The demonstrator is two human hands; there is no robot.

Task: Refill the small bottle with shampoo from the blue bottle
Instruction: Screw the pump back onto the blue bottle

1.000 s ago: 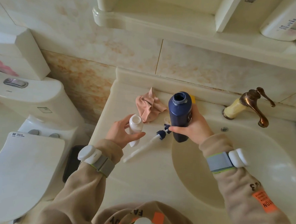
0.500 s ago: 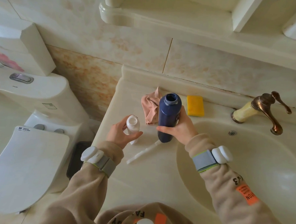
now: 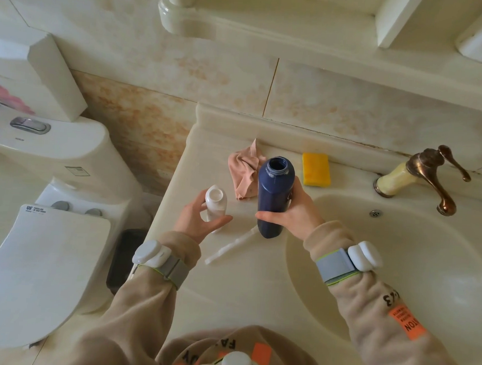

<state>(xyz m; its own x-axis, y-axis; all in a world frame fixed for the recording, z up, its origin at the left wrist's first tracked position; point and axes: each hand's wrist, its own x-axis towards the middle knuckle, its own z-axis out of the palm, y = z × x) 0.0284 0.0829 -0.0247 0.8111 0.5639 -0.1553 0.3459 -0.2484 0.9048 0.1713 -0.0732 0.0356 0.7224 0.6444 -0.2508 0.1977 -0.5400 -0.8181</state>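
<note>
Crowding the cream counter (image 3: 251, 291) are a pink cloth (image 3: 242, 169), a yellow sponge (image 3: 316, 169) and a white pump tube (image 3: 231, 247). The right hand (image 3: 294, 213) wraps the uncapped blue bottle (image 3: 274, 195); the left hand (image 3: 197, 222) loosely cups the open small bottle (image 3: 216, 202) just left of it. The sleeve (image 3: 394, 324) patch writing is only partly legible. Toilet (image 3: 43, 255) at left, faucet (image 3: 427, 175) far right.

Open bottles (image 3: 275, 195) in both hands (image 3: 294, 213)
</note>
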